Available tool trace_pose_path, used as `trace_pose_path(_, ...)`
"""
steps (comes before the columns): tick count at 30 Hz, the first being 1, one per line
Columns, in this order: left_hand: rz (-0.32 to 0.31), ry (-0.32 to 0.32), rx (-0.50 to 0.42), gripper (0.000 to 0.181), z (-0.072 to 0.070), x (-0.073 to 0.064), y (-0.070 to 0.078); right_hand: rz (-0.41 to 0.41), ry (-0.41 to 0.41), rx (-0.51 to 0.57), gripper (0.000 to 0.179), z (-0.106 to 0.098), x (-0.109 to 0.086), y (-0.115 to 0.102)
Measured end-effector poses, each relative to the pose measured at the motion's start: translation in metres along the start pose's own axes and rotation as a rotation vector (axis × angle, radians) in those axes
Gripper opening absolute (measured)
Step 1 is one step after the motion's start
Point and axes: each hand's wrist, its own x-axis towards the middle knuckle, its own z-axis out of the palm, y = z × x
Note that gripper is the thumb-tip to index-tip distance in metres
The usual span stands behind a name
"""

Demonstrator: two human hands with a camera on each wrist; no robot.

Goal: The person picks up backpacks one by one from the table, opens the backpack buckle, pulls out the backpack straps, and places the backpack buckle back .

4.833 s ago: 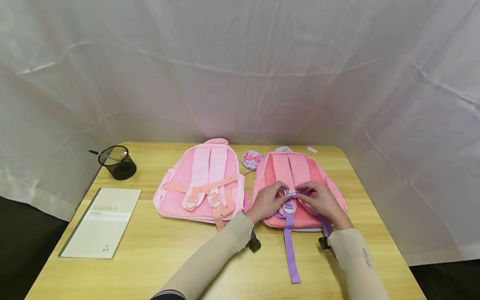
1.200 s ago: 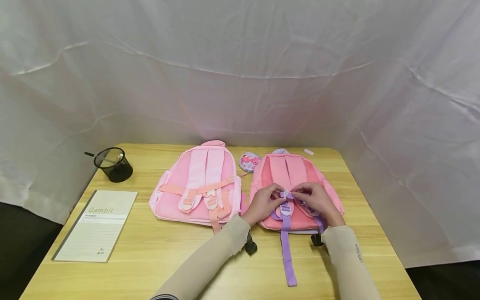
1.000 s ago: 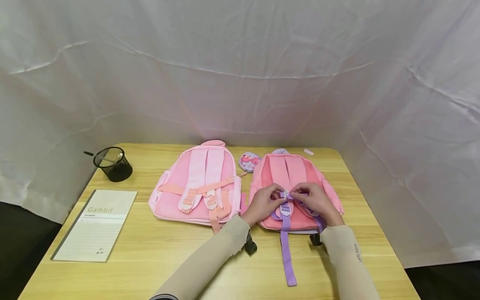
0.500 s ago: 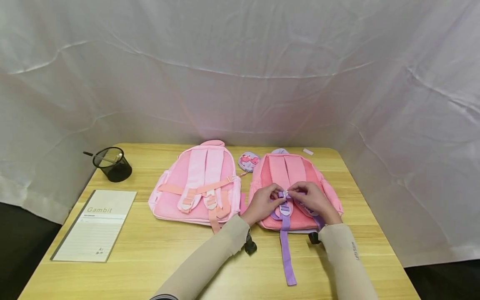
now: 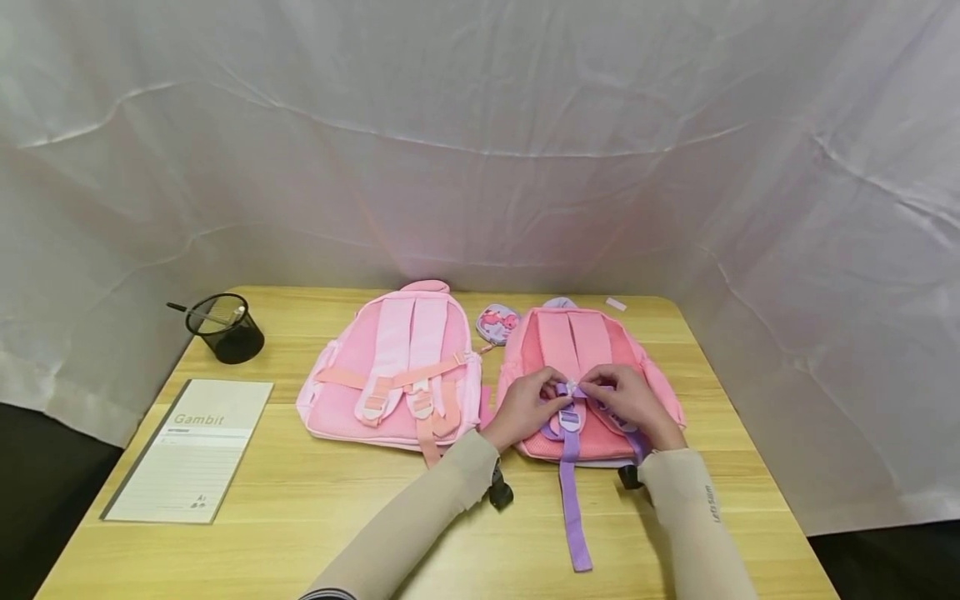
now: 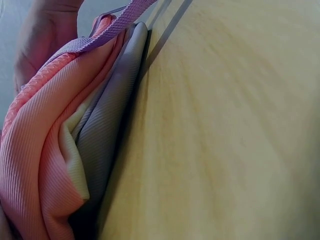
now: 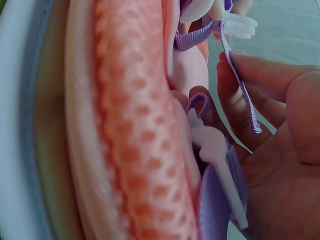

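In the head view a coral-pink backpack (image 5: 660, 379) lies with its shoulder straps facing up. At its middle, my left hand (image 5: 523, 410) pinches a small white plastic buckle (image 5: 572, 388) on purple webbing from the left. My right hand (image 5: 628, 402) comes from the other side; in the right wrist view its thumb and fingers pinch a short purple strap end (image 7: 241, 85) just beyond the buckle's clear-white prongs (image 7: 242, 26). A long purple strap (image 5: 573, 508) hangs from a strap adjuster (image 5: 570, 419) onto the table. The left wrist view shows the backpack's ribbed side (image 6: 25, 165).
A lighter pink backpack (image 5: 352, 412) with orange straps lies just left. Between the backpacks' tops is a small round printed pouch (image 5: 498, 323). A notebook (image 5: 187, 454) and a black mesh pen cup (image 5: 236, 337) stand left. A small pale slip (image 5: 616, 303) lies at the back.
Since the oldest frame, the buckle has turned between the fingers and shows less of its flat face. Both hands stay at the same spot; over the last second they barely shift.
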Motion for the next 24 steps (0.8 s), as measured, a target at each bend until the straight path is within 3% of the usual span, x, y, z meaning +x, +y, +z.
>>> trace_pose_path(15, -0.032, 0.003, 0.016, 0.023, -0.005, 0.001, 0.000, -0.047, 0.027, 0.012, 0.020, 0.002, 0.003, -0.001)
trace_pose_path(24, -0.036, -0.014, 0.000, 0.024, -0.001, 0.001, 0.002, -0.020, 0.040, -0.017, 0.016, -0.004, -0.003, 0.009)
